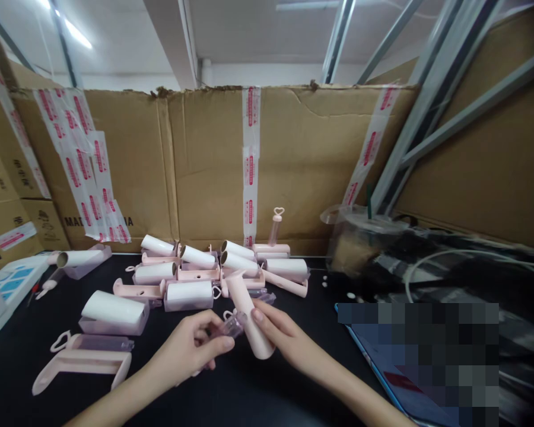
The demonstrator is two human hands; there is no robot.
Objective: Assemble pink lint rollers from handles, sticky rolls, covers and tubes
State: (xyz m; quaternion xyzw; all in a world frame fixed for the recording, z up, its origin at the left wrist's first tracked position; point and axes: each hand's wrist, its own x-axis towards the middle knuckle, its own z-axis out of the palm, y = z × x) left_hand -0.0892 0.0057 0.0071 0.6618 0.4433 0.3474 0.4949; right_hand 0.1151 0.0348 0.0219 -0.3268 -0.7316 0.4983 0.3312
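Observation:
My left hand [198, 344] is closed on a translucent purple tube-like handle [234, 324], its end pointing right. In my right hand [285, 332] is a pale pink plastic lint roller frame [248, 314], tilted, with its lower end toward me. The handle's tip is right beside the frame; whether they touch I cannot make out. Behind my hands lie several white paper rolls [155, 273] in purple trays and several pink frames [140, 290]. At front left rests another pink frame [86, 360] beside a purple handle [102, 343] with a heart-shaped loop.
A cardboard wall [204, 172] closes off the back of the black table [231, 397]. To the right are a plastic drink cup [349, 249], dark bags and a blue-edged device [382, 379], partly blurred out. A white-and-blue tray [18, 284] stands at far left.

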